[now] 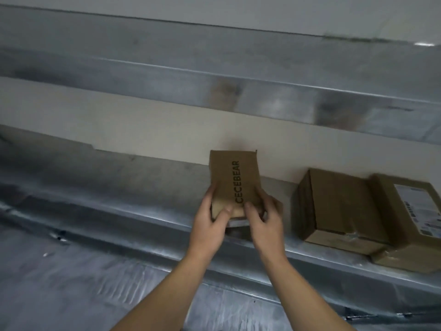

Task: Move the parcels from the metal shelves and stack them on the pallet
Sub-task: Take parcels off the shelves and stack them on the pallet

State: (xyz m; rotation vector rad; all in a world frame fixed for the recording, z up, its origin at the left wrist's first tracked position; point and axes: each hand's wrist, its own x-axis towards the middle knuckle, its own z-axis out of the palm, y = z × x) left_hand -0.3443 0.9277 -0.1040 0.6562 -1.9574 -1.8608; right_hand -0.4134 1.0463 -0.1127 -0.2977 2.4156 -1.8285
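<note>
The box [235, 180] has its near end hidden under the left grip [210, 223] and right grip [265, 223], both clasping it; it extends beyond them over the shelf [143, 211] (blurred).

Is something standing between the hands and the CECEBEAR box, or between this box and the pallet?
Nothing visible. The left hand and right hand grip the CECEBEAR box at its near end. A taped cardboard box and a labelled box sit to its right on the metal shelf, apart from it. The pallet is not in view.
</note>
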